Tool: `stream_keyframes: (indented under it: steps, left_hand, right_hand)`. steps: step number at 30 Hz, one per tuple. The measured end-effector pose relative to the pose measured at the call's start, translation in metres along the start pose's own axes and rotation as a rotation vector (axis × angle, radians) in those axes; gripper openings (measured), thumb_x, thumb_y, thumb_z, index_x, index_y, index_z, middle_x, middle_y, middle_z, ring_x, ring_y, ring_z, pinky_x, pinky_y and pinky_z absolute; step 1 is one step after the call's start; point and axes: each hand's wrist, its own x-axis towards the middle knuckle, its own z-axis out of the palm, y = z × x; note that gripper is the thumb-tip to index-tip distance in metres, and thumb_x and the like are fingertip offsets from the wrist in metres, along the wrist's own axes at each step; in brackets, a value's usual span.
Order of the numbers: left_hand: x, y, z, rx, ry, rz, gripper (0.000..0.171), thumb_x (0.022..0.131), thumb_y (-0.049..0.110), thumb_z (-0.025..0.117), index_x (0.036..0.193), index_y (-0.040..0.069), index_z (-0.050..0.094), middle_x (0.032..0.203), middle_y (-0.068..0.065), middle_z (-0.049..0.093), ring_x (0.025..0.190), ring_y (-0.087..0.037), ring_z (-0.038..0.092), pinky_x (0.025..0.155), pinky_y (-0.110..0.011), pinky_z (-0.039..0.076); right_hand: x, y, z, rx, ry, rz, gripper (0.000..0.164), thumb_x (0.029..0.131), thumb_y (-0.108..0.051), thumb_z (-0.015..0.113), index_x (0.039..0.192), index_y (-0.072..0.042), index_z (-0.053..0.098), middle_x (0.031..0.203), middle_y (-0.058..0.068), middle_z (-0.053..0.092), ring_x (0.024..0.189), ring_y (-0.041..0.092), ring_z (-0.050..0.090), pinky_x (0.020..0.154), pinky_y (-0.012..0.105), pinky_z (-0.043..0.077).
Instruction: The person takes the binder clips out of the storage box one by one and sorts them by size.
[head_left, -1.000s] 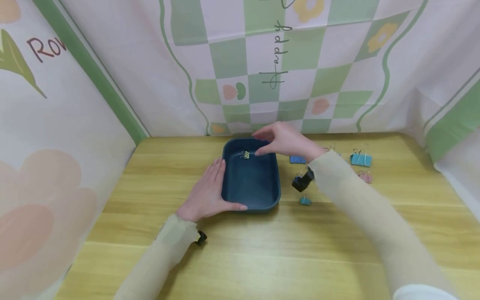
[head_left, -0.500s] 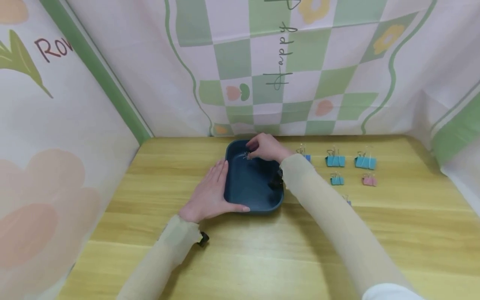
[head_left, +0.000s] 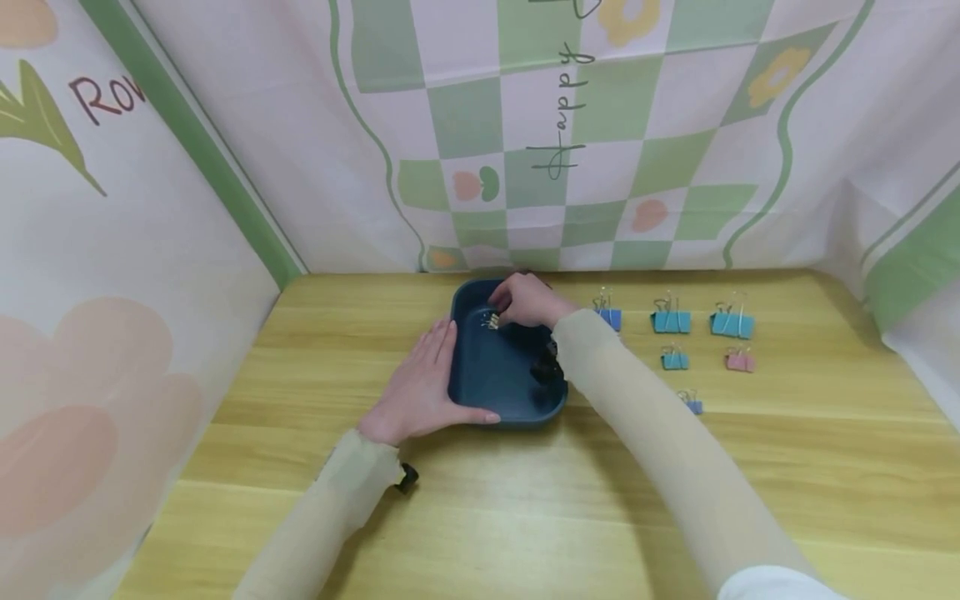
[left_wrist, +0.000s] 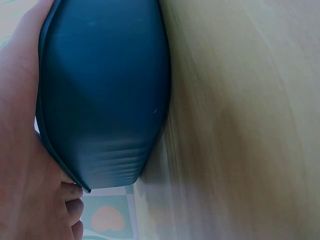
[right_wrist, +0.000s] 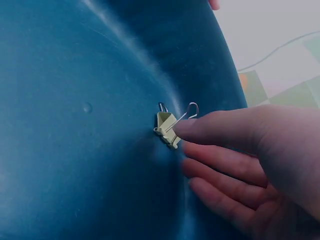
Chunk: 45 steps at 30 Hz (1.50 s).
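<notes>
A dark blue rectangular tray lies on the wooden table. My left hand rests along its left side, with the thumb over the near rim; in the left wrist view, the tray's side wall shows beside that hand. Inside the tray, near the far end, is a small pale yellow binder clip with silver wire handles. My right hand reaches in from the right and pinches this clip. Its thumb lies across the clip's body in the right wrist view; the fingertip opposite is hidden.
Right of the tray stand binder clips in rows: a dark blue one, large teal ones, a small teal one, a pink one and a small blue one. A patterned curtain hangs behind the table.
My right hand has come down and leftward into the tray and closed on the yellow binder clip, which has shifted slightly toward me. The left hand stays on the tray.
</notes>
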Motion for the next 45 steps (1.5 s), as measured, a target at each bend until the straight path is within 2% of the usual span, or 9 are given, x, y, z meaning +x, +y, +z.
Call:
stream_keyframes:
  steps: [4,7,14,18,23,30,35,40,45]
  left_hand:
    - [0.000,0.000,-0.001,-0.004,0.002,0.004,0.145,0.065,0.101,0.046,0.162,0.002,0.004,0.170,-0.012,0.001,0.154,-0.019,-0.004,0.123,-0.033,0.002]
    - [-0.001,0.000,0.000,-0.003,0.001,0.005,0.145,0.065,0.101,0.046,0.162,0.002,0.004,0.169,-0.012,0.001,0.154,-0.019,-0.004,0.123,-0.033,0.002]
    - [0.000,0.000,0.002,-0.013,0.017,0.008,0.144,0.066,0.100,0.046,0.162,0.001,0.006,0.170,-0.012,0.003,0.154,-0.019,-0.003,0.123,-0.034,0.004]
    - [0.000,0.000,0.001,-0.008,0.013,0.005,0.144,0.065,0.101,0.046,0.163,0.003,0.004,0.170,-0.011,0.001,0.154,-0.019,-0.004,0.123,-0.034,0.003]
    - [0.000,0.001,0.001,-0.011,0.003,0.000,0.144,0.065,0.101,0.046,0.163,0.006,0.000,0.170,-0.010,-0.001,0.154,-0.018,-0.005,0.123,-0.033,0.002]
    - [-0.001,0.001,-0.001,-0.024,0.011,0.008,0.144,0.067,0.099,0.049,0.162,0.001,0.005,0.170,-0.013,0.003,0.154,-0.020,-0.003,0.123,-0.037,0.005]
    - [-0.003,0.002,-0.001,-0.015,0.005,0.001,0.145,0.066,0.099,0.049,0.162,0.000,0.006,0.170,-0.013,0.003,0.154,-0.021,-0.003,0.123,-0.036,0.005]
    - [-0.002,0.002,0.001,-0.013,0.002,0.001,0.145,0.066,0.100,0.048,0.162,0.002,0.003,0.170,-0.012,0.001,0.154,-0.020,-0.004,0.123,-0.035,0.004]
    - [-0.001,0.003,0.001,-0.015,0.014,0.006,0.145,0.065,0.100,0.048,0.162,0.002,0.002,0.169,-0.013,0.001,0.154,-0.019,-0.004,0.123,-0.035,0.005]
  right_hand:
    - [0.002,0.001,0.003,0.000,-0.015,-0.006,0.037,0.090,-0.007,0.077,0.127,-0.004,0.071,0.118,0.013,0.071,0.110,0.027,0.066,0.096,0.042,0.053]
    - [0.004,0.001,0.007,-0.033,-0.036,-0.017,0.036,0.089,-0.007,0.078,0.125,-0.004,0.072,0.114,0.012,0.072,0.106,0.026,0.066,0.093,0.041,0.054]
    - [0.004,0.000,0.012,-0.066,-0.060,-0.021,0.022,0.085,-0.017,0.084,0.104,-0.009,0.079,0.099,0.004,0.073,0.089,0.019,0.067,0.085,0.037,0.057]
    - [0.002,0.001,0.012,-0.045,-0.037,-0.054,0.021,0.087,-0.020,0.083,0.105,-0.009,0.079,0.098,0.003,0.075,0.089,0.017,0.069,0.086,0.037,0.057]
    - [0.001,0.003,0.010,-0.038,0.001,-0.110,0.010,0.092,-0.016,0.078,0.098,-0.009,0.081,0.094,0.001,0.075,0.086,0.017,0.068,0.084,0.036,0.056]
    - [-0.005,-0.002,0.001,-0.021,0.060,-0.184,0.005,0.091,-0.015,0.079,0.087,-0.013,0.081,0.085,-0.003,0.074,0.080,0.015,0.067,0.080,0.035,0.056]
    - [-0.019,-0.008,-0.014,0.023,0.101,-0.214,0.009,0.089,-0.018,0.081,0.081,-0.015,0.078,0.083,-0.005,0.073,0.079,0.013,0.067,0.080,0.035,0.056]
    - [-0.040,-0.009,-0.030,0.085,0.127,-0.243,0.011,0.088,-0.016,0.081,0.079,-0.014,0.076,0.088,-0.004,0.074,0.078,0.013,0.069,0.076,0.036,0.058]
    - [-0.062,-0.004,-0.045,0.124,0.157,-0.238,0.009,0.091,-0.016,0.079,0.083,-0.013,0.075,0.095,-0.001,0.074,0.083,0.014,0.071,0.077,0.037,0.059]
